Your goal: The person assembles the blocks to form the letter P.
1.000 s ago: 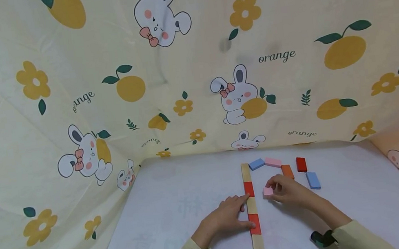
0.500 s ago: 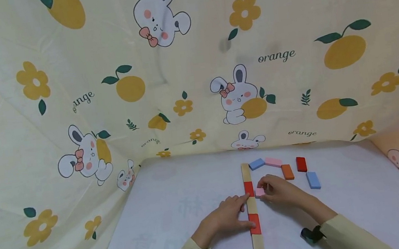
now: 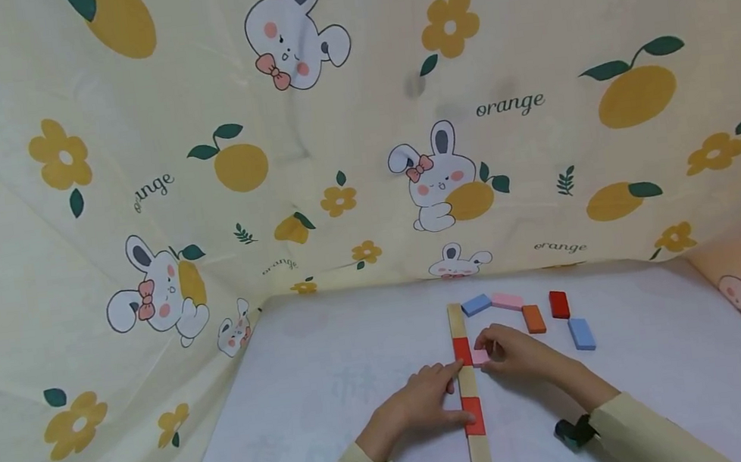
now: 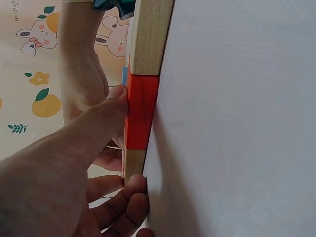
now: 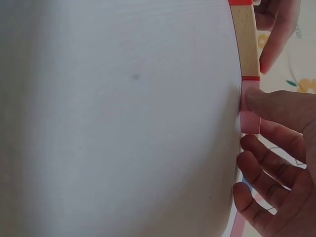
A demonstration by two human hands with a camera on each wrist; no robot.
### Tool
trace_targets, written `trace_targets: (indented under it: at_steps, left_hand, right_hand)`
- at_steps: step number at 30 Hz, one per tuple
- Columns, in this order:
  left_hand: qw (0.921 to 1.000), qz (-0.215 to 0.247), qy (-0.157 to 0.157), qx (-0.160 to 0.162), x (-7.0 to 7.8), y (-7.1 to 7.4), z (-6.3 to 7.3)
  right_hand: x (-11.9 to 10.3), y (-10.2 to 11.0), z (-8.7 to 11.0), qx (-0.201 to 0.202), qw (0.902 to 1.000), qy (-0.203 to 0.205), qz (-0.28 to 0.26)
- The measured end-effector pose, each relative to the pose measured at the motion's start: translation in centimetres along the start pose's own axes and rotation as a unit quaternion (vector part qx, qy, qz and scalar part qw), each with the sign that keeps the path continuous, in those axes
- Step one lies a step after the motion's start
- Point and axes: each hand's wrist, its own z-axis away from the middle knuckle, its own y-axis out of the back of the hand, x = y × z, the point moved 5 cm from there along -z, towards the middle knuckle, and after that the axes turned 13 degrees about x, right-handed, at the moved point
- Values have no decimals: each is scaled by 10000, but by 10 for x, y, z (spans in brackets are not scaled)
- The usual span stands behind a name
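A straight row of flat blocks runs away from the person in the head view, plain wood alternating with red. My left hand (image 3: 413, 401) lies along its left side, index fingertip on the farther red block (image 3: 461, 347) and thumb on the nearer red block (image 3: 477, 426). On the row's right side my right hand (image 3: 521, 351) pinches a pink block (image 5: 250, 119) between thumb and fingers. That block's end sits right against the farther red block's side. Fingers partly cover the pink block in the head view. The nearest wooden block (image 3: 481, 461) ends the row.
Beyond the right hand, a blue block (image 3: 476, 305), a second pink block (image 3: 507, 301) and an orange block (image 3: 534, 319) form a curve from the row's far end. A dark red block (image 3: 560, 305) and another blue block (image 3: 582, 334) lie farther right. A printed cloth (image 3: 360, 262) hangs behind.
My right hand has moved left with the pink block, bringing it from a gap beside the row up against the red block. The left hand stays in place.
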Motion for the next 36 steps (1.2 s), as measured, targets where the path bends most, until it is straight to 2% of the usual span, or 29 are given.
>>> trace_targets:
  at_steps: [9, 15, 22, 26, 30, 36]
  left_hand:
    - [9999, -22, 97, -22, 0, 2, 0]
    - [10000, 4, -16, 24, 1, 2, -1]
    - [9999, -88, -118, 57, 3, 2, 2]
    - [9998, -134, -126, 59, 4, 3, 3]
    - [9997, -141, -163, 82, 4, 3, 3]
    - [9998, -61, -184, 94, 4, 2, 3]
  right_hand:
    - [0, -1, -2, -59, 9999, -123, -63]
    - [3, 8, 2, -16, 9998, -159, -130]
    - [14, 42, 17, 456, 9980, -316, -287]
    - [20, 66, 30, 908, 9954, -15, -291]
    - [28, 86, 42, 1332, 9908, 230, 1]
    - [50, 108, 57, 1552, 9871, -122, 363]
